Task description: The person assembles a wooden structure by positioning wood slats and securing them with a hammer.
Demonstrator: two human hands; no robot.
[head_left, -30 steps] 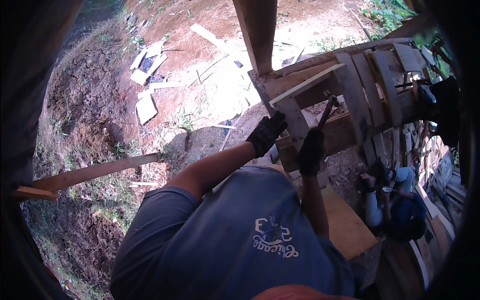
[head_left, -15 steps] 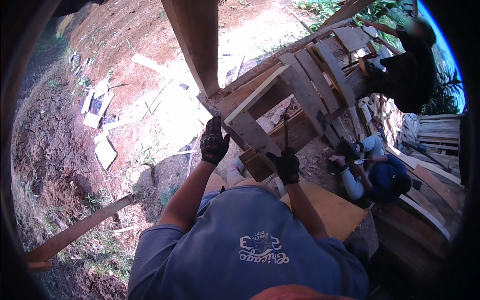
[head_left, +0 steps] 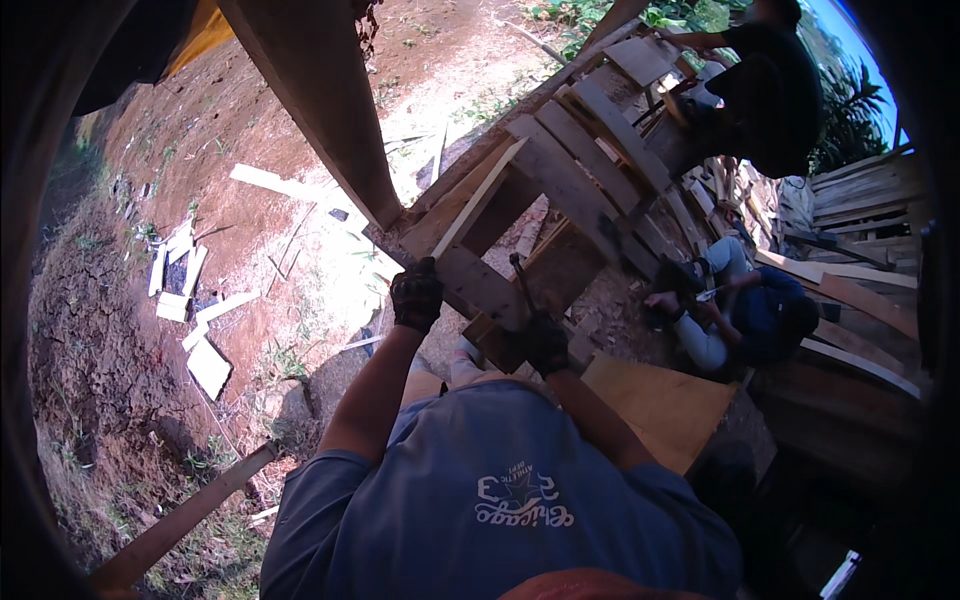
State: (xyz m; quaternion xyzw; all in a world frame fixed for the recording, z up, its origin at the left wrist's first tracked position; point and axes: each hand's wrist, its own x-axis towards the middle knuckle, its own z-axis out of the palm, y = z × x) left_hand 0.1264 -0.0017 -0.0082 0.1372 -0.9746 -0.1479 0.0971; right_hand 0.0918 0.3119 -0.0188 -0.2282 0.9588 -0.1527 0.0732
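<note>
A rough wooden frame (head_left: 478,285) made of nailed boards lies in front of me, with an opening in its middle. My left hand (head_left: 417,298), in a black glove, is closed on the frame's near left corner; the fingertips are partly hidden. At the near edge, my gloved right hand (head_left: 543,345) is closed around the handle of a hammer (head_left: 525,290), whose head points away from me. That hand is against or very close to the frame; contact cannot be made out. Several loose planks (head_left: 590,155) lie beyond the frame.
A thick wooden post (head_left: 310,100) rises by the frame's far left. One person (head_left: 755,310) sits at the right; another person (head_left: 775,95) stands at the far right. A yellowish board (head_left: 655,405) lies near my right arm. Scrap wood (head_left: 208,368) litters the ground.
My left hand has gone from held up with fingers stretched to closed on the frame's corner. My right hand, with the hammer, has shifted left and nearer. The whole view has turned slightly.
</note>
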